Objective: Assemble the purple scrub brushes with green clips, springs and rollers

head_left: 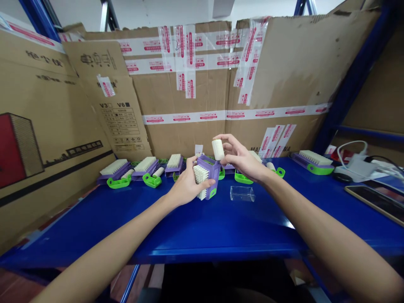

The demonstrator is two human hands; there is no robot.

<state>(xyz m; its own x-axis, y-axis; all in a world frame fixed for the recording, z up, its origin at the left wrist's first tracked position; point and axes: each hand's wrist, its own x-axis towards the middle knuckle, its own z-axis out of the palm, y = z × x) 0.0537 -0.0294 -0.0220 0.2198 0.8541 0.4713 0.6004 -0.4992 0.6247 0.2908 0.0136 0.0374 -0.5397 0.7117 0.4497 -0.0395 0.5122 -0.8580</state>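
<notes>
My left hand [189, 183] is wrapped round a purple brush [213, 171] with white bristles and a green end, tilted on its side above the blue table. Between the thumb and fingers of my right hand [235, 155] is a white ribbed roller [217, 149], held just above and right of the brush. A small clear plastic cover [242, 194] lies on the table below my right hand. The palm side of my left hand is partly hidden by the brush.
Several purple-and-green brushes [145, 165] stand in a row along the back of the blue table [189, 231]. One more brush [312, 162] is at the right. A phone [377, 202] and a white power strip with cables [356, 167] lie far right. Taped cardboard [189, 139] walls the back.
</notes>
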